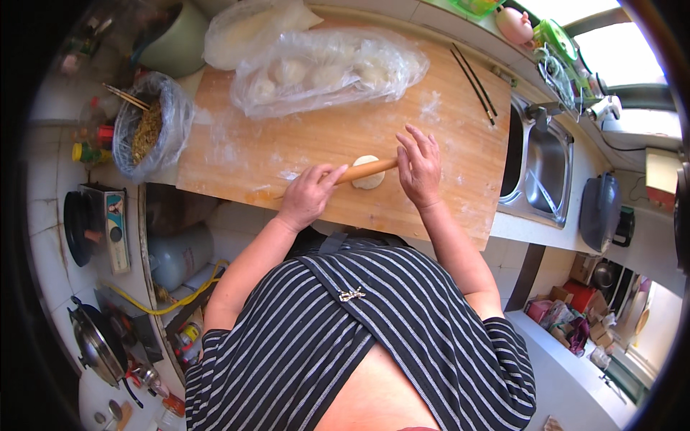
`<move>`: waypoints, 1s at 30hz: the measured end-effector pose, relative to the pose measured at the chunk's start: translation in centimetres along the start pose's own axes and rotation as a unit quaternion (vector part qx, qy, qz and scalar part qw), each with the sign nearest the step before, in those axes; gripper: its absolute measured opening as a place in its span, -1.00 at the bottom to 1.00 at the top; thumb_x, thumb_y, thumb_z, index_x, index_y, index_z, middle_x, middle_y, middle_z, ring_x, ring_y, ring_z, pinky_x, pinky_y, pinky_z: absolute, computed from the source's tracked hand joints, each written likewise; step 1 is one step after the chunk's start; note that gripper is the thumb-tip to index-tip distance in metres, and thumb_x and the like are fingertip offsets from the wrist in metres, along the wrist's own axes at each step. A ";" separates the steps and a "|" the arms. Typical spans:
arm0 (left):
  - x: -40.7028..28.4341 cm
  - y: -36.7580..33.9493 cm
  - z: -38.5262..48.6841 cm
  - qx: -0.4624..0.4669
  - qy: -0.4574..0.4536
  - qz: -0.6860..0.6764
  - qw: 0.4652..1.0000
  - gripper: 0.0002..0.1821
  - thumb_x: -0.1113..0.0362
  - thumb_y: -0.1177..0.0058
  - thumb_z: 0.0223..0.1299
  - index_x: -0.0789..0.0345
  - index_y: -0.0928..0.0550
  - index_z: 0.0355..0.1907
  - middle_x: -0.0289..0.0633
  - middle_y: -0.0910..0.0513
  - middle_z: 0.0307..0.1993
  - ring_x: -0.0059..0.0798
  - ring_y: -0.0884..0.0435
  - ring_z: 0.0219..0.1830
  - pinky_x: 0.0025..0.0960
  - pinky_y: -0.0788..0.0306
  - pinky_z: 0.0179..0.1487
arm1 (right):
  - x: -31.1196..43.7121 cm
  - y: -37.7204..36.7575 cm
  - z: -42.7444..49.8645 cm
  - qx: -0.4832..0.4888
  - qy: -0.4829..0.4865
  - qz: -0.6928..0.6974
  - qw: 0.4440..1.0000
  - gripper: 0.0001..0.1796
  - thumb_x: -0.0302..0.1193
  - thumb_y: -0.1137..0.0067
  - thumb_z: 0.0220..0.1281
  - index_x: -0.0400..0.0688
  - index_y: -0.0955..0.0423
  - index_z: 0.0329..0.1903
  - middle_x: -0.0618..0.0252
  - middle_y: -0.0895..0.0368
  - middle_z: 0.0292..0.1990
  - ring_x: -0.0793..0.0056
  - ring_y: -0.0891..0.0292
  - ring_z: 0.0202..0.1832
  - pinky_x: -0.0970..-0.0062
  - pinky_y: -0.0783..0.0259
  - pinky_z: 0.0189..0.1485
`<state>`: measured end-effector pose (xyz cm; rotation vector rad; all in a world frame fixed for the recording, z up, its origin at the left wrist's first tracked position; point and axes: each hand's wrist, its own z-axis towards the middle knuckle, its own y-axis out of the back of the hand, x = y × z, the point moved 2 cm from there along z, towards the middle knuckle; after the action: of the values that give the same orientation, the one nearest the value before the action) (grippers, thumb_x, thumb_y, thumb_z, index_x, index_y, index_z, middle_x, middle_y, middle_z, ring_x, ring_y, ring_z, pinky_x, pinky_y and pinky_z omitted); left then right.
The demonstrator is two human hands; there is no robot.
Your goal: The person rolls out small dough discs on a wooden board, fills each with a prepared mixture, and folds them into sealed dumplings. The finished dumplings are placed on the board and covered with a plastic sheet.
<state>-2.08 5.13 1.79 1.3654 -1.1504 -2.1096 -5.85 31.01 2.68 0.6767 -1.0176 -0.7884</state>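
Observation:
A wooden rolling pin lies across a small flattened round of pale dough near the front of a large wooden board. My left hand is closed over the pin's left end. At the other end, my right hand has its fingers spread and raised. The pin's tip meets the thumb side of that hand; whether it runs on under the palm is hidden. Flour smudges mark the wood. Behind the pin, several pale dough pieces show through a clear plastic bag.
Dark chopsticks lie at the back right, beside a steel sink. At the left stands a plastic-lined bowl of chopped filling, with chopsticks in it. A second plastic bag sits at the back, near a grey-green pot.

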 end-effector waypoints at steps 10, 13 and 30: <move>1.6 -3.2 1.2 0.018 0.057 0.159 0.986 -0.36 -0.08 0.07 0.43 0.05 -0.32 0.49 -0.23 -0.22 0.50 -0.17 -0.07 0.56 0.15 0.03 0.53 | -2.3 -3.7 -1.8 0.120 -0.028 -0.152 0.981 -0.45 -0.18 0.13 0.50 -0.07 -0.32 0.44 0.17 -0.25 0.49 0.14 -0.13 0.53 -0.11 0.16 0.55; 3.5 -3.9 4.6 -0.026 0.107 0.185 0.977 -0.28 -0.13 0.10 0.43 0.08 -0.21 0.55 -0.25 -0.13 0.56 -0.16 0.03 0.61 0.20 0.17 0.57 | -3.3 -5.2 1.4 0.111 -0.068 -0.150 0.980 -0.43 -0.14 0.18 0.52 -0.08 -0.29 0.46 0.19 -0.23 0.51 0.15 -0.11 0.54 -0.13 0.17 0.55; 0.8 -4.1 1.9 0.038 0.081 0.156 0.984 -0.26 -0.14 0.21 0.49 0.15 -0.11 0.58 -0.27 -0.01 0.61 -0.19 0.12 0.64 0.19 0.28 0.60 | -4.8 -4.1 -2.6 0.140 -0.052 -0.073 0.986 -0.34 -0.10 0.10 0.50 -0.14 -0.19 0.51 0.09 -0.18 0.52 0.04 -0.04 0.56 -0.09 0.20 0.57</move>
<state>-3.68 7.86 -1.58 1.2687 -1.2938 -1.7200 -6.02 33.03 -3.85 0.9677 -1.1961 -0.8228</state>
